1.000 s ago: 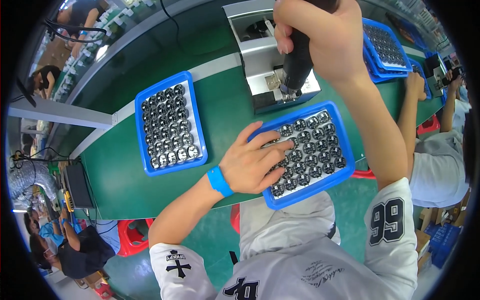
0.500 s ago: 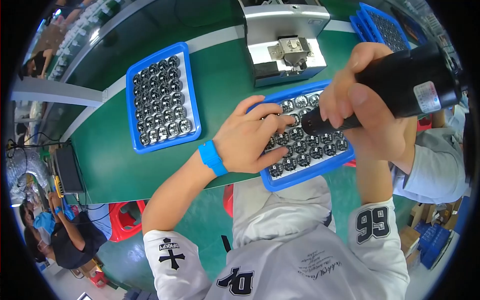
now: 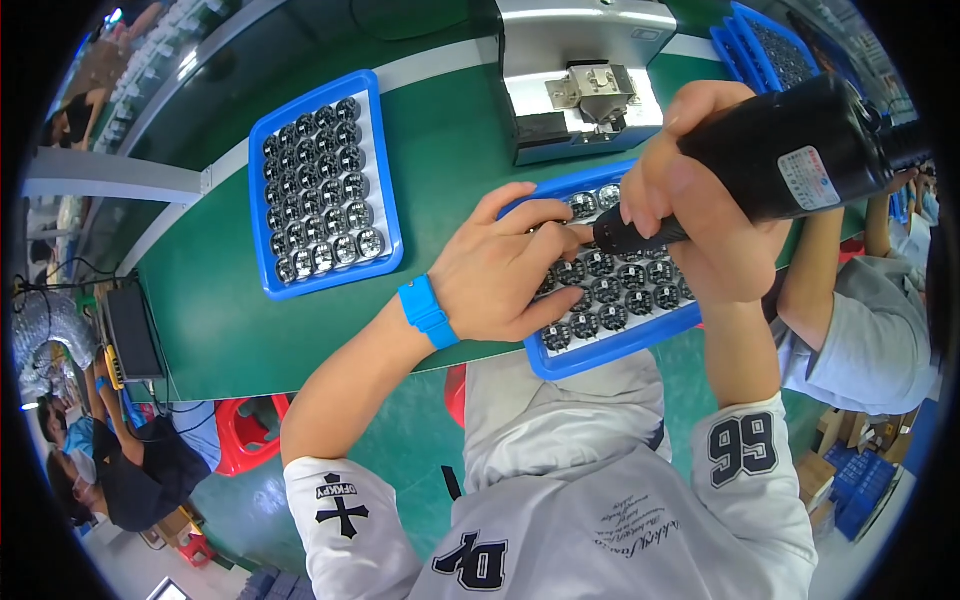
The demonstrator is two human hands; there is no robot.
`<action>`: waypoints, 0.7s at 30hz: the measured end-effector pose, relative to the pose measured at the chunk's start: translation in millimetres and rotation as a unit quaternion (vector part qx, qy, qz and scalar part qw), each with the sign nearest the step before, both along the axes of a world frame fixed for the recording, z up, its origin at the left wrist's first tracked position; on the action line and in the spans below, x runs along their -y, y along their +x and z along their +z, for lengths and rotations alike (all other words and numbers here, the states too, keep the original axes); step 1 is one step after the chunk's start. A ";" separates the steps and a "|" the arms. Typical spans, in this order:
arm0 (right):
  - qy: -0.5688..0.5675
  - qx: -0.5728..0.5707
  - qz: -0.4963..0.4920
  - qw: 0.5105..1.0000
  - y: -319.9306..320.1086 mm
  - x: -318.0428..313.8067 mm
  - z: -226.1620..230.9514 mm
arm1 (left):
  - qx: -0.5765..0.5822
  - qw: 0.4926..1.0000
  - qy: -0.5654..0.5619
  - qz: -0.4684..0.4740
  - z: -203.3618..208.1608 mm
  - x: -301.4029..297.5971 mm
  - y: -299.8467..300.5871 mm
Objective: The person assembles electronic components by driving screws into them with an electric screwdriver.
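Note:
My right hand is wrapped round a black electric screwdriver, tilted with its narrow end down to the left. That end meets the tip of a finger of my left hand, over a blue tray. Rows of small round black-and-silver parts sit on the tray's white liner. My left hand lies palm down across the tray's left side, fingers and thumb apart, the thumb beside the near rows. The bit and the part beneath it are hidden by my hands.
A second blue tray of similar parts lies to the left on the green table. Behind the work tray stands a silver metal machine. More blue trays are at the far right. A co-worker's grey sleeve is close on the right.
My right hand has brought the screwdriver slightly left and its narrow end up against my left fingertip. The left hand stays almost in place. The view has shifted a little.

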State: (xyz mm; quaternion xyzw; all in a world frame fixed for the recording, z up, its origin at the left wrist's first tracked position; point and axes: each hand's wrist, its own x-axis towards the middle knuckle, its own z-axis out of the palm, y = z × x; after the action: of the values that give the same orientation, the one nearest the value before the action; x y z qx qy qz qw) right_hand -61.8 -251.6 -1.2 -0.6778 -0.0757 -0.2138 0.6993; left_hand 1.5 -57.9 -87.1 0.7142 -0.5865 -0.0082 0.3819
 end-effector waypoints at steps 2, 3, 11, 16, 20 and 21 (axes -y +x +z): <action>-0.021 0.015 0.000 1.000 1.5 1.8 -4.2 | -0.001 1.000 0.001 -0.002 0.1 -0.3 0.1; -0.030 0.013 0.002 0.999 2.1 1.9 -5.7 | -0.002 1.000 0.002 -0.001 -0.5 -0.8 0.2; -0.049 0.032 -0.007 0.998 1.5 -8.6 -15.3 | 0.027 1.000 0.007 0.000 3.6 -0.2 1.4; 0.027 0.028 -0.006 0.999 2.5 -19.4 -18.2 | 0.047 0.999 0.013 0.002 3.5 0.4 0.2; -0.008 0.032 -0.022 0.999 -2.8 -13.6 -19.2 | 0.056 0.998 0.012 0.009 6.8 0.9 -0.7; -0.035 0.049 -0.034 0.998 -3.9 -12.6 -22.1 | 0.060 0.998 0.012 0.008 7.3 0.9 -0.9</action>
State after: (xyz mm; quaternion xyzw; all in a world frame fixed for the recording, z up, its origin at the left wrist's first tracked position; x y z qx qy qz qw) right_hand -65.7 -238.9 -23.3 -0.6931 -0.0945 -0.2673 0.6628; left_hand 0.5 -58.7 -79.8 0.7228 -0.6023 0.0307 0.3375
